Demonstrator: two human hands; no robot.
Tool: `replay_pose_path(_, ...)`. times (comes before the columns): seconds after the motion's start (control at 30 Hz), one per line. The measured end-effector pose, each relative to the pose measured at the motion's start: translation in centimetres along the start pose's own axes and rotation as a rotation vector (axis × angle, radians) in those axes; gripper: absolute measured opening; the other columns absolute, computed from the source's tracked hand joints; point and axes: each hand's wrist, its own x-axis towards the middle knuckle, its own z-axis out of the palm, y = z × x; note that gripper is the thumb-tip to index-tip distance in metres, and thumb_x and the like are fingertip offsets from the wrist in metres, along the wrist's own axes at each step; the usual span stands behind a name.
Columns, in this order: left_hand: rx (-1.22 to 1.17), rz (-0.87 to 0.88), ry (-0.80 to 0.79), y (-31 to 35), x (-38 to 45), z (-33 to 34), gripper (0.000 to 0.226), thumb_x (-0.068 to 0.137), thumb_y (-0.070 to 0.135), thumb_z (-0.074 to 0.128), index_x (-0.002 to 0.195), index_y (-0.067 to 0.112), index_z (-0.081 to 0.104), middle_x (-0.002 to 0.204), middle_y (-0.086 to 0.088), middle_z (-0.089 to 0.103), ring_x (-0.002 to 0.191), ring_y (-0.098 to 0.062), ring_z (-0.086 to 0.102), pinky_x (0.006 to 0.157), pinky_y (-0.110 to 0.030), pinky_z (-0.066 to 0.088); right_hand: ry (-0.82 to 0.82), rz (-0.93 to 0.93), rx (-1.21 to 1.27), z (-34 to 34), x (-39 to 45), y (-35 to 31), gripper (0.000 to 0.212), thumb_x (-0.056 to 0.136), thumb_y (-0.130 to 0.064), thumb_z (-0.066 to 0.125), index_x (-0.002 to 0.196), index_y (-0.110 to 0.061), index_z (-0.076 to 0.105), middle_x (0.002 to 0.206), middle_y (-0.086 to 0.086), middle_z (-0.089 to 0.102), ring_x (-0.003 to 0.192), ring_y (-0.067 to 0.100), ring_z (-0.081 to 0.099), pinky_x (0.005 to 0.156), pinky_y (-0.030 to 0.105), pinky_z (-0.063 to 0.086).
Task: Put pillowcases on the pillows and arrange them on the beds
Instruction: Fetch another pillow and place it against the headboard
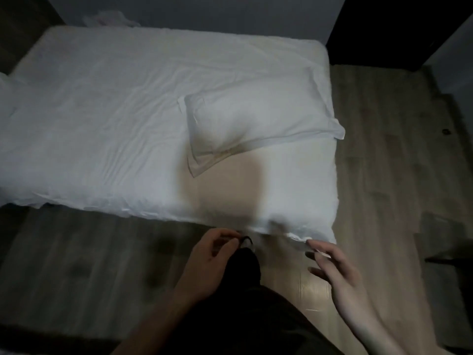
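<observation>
A cased pillow (253, 124) lay on the bed (102, 119), set slightly askew near the bed's right-hand end, its flanged pillowcase fully drawn over it and one corner flap hanging just past the mattress edge. It looked to have been put down there as a finished piece, resting on the white sheet and well apart from both hands, so the casing step for this pillow seemed done and only squaring it up on the bed remained. A bundle of pale cloth (110, 17) sat beyond the far edge of the bed; what it was could not be told in the dim light.

Both hands hung low at the near edge of the mattress, over the wooden floor (384, 175). The left hand (212, 254) had its fingers loosely curled, thumb and fingertips drawn close together near a small dark loop by the person's dark trouser leg (245, 267); motion blur made it impossible to say whether it pinched that loop or held nothing. The right hand (330, 265) was spread, fingers straight and fanned apart, its fingertips just at the hanging hem of the sheet near the mattress corner, gripping nothing. The two hands were apart from each other, with the trouser leg between them.
</observation>
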Motion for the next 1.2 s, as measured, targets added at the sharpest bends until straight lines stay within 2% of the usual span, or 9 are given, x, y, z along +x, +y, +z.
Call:
replay_pose_path(0.2,-0.038,-0.025,-0.044,3.2,6.0,5.6,0.010,0.100,0.016,0.066,0.105,0.017,0.074,0.100,0.000,0.077,0.095,0.000,0.070,0.080,-0.010,0.049,0.027,0.016,0.066,-5.1,4.8,-1.4,0.039,0.081,-0.057,0.072,0.108,-0.030,0.078,0.111,0.015,0.070,0.098,0.025,0.070,0.088,0.035,0.060)
replay_pose_path(0.37,-0.097,-0.046,-0.107,7.4,11.5,10.3,0.017,0.093,0.036,0.064,0.103,0.027,0.074,0.101,0.005,0.075,0.098,-0.007,0.070,0.082,-0.020,0.055,0.066,0.025,0.076,-9.3,9.8,-3.9,0.086,0.059,-0.081,0.077,0.115,-0.015,0.074,0.104,0.016,0.072,0.090,0.017,0.068,0.081,0.030,0.058)
replay_pose_path(0.47,-0.072,-0.054,-0.075,8.9,13.6,11.8,0.017,0.093,0.035,0.060,0.100,0.028,0.075,0.101,0.007,0.075,0.099,-0.007,0.069,0.083,-0.022,0.056,0.035,0.045,0.092,-11.0,12.9,-4.7,0.077,0.064,-0.072,0.078,0.115,-0.015,0.073,0.104,0.015,0.074,0.090,0.010,0.072,0.079,0.022,0.057)
replay_pose_path(0.57,-0.105,-0.097,0.005,9.5,15.1,13.0,0.023,0.088,0.043,0.061,0.100,0.030,0.075,0.102,0.005,0.074,0.100,-0.009,0.070,0.085,-0.025,0.056,-0.023,0.039,0.017,-12.2,16.0,-6.4,0.084,0.058,-0.083,0.075,0.114,-0.021,0.075,0.107,0.003,0.077,0.098,0.014,0.072,0.091,0.033,0.055)
replay_pose_path(0.7,-0.134,-0.141,0.127,10.1,16.6,15.5,0.032,0.086,0.048,0.057,0.103,0.027,0.075,0.104,0.010,0.074,0.103,-0.007,0.069,0.088,-0.037,0.058,-0.197,0.078,-0.131,-15.4,21.3,-7.0,0.024,0.093,-0.044,0.068,0.115,-0.038,0.074,0.111,-0.001,0.076,0.109,0.013,0.070,0.106,0.054,0.051)
replay_pose_path(0.8,-0.169,-0.197,0.235,11.4,17.9,18.7,0.028,0.091,0.040,0.055,0.105,0.028,0.075,0.109,0.015,0.073,0.107,-0.004,0.068,0.093,-0.040,0.057,-0.304,0.070,-0.163,-17.7,25.9,-8.1,0.056,0.072,-0.073,0.070,0.116,-0.038,0.074,0.111,-0.005,0.076,0.107,0.010,0.072,0.101,0.053,0.055)
replay_pose_path(1.0,-0.264,-0.331,0.475,15.3,21.6,29.2,0.043,0.079,0.059,0.052,0.102,0.032,0.076,0.107,0.012,0.075,0.106,-0.008,0.068,0.099,-0.048,0.054,-0.529,0.035,-0.233,-24.9,36.2,-9.9,0.064,0.072,-0.076,0.070,0.118,-0.031,0.072,0.113,0.002,0.075,0.110,0.024,0.070,0.101,0.060,0.052)
replay_pose_path(1.13,-0.295,-0.375,0.601,18.7,23.1,36.4,0.031,0.092,0.054,0.056,0.111,0.037,0.073,0.113,0.014,0.074,0.106,-0.011,0.068,0.100,-0.050,0.053,-0.659,0.024,-0.307,-30.1,41.8,-12.3,0.019,0.096,-0.033,0.068,0.114,-0.030,0.075,0.107,0.005,0.075,0.102,0.025,0.070,0.101,0.059,0.052)
replay_pose_path(1.2,-0.342,-0.390,0.666,20.2,23.7,39.0,0.016,0.102,0.035,0.060,0.108,0.031,0.074,0.110,0.015,0.074,0.105,-0.008,0.066,0.102,-0.044,0.052,-0.721,-0.008,-0.339,-31.5,43.8,-13.8,0.026,0.092,-0.045,0.070,0.111,-0.029,0.076,0.104,0.017,0.070,0.098,0.032,0.066,0.095,0.055,0.054)
